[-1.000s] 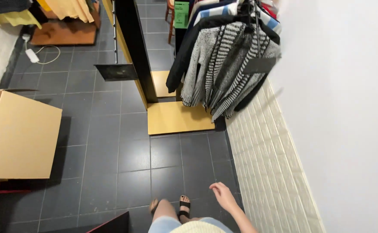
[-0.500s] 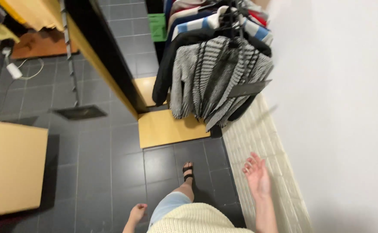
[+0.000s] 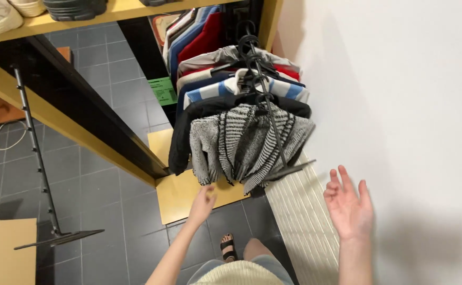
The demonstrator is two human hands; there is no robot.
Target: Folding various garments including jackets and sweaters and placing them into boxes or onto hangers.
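Two bare hands reach toward a grey striped cardigan hanging at the front of a crowded clothes rack beside the white wall. Left hand, fingers loosely curled and holding nothing, is just below its hem. Right hand is spread open, palm up, near the wall.

Both hands are raised toward a rail of hung clothes. The left hand, loosely curled, is seen just below the hem of the grey striped cardigan, not touching it. The right hand is held open, palm up, beside the white wall. Nothing is held.
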